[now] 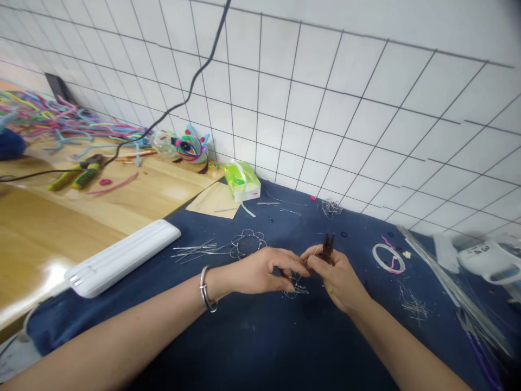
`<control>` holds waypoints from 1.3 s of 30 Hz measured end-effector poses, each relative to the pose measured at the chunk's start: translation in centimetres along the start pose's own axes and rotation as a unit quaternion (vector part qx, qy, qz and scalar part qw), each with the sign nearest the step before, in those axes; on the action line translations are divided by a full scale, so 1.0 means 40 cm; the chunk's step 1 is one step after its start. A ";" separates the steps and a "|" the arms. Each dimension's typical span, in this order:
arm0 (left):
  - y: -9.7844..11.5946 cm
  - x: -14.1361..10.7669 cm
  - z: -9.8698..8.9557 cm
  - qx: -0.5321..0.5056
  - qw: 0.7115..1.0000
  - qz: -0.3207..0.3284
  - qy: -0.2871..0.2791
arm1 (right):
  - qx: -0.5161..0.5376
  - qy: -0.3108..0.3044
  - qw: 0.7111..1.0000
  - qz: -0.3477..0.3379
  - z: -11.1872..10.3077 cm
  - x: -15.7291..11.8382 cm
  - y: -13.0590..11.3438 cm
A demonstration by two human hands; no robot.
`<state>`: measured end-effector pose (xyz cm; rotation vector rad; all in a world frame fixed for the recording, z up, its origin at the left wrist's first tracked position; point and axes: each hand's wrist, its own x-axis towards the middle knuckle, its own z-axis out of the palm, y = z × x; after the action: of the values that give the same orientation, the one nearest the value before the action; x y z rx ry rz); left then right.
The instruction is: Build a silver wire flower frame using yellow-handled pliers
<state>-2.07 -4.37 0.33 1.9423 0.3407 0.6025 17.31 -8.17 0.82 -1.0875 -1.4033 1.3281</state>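
My right hand [336, 277] is closed round a pair of pliers [328, 245], whose dark jaws point up past the fingers; a bit of yellow handle shows under the palm. My left hand [272, 270], with a silver bangle at the wrist, has bent fingers, their tips meeting those of my right hand. A bent piece of thin wire [299, 289] shows at the left fingertips and below them, partly hidden by the fingers. Left of my left hand lies a flower-shaped wire frame [248, 244] on the dark blue cloth [252, 336], beside several straight wires [199, 250].
A long white box-like device [124, 255] lies at left, near yellow-handled pliers [83, 171]. A green tissue pack [242, 180] and a wire tangle [331, 207] sit by the tiled wall. At right are a tape-like ring [388, 258], wire offcuts [414, 307], long strips [456, 288] and a glue gun-like white object [486, 260].
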 end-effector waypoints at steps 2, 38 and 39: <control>-0.005 -0.001 -0.001 -0.002 1.000 -0.011 -0.001 | 0.021 0.002 1.000 -0.007 0.007 0.009 -0.001; -0.011 0.008 0.006 -0.138 0.986 -0.086 -0.021 | 0.130 0.094 0.987 0.030 -0.004 -0.014 0.032; -0.013 0.008 0.007 -0.147 0.985 -0.090 -0.021 | 0.137 0.093 0.986 0.030 -0.003 -0.014 0.032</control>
<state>-1.63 -4.22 -0.14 1.6187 0.3734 0.4650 17.56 -8.64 -0.49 -1.0444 -1.0243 1.3773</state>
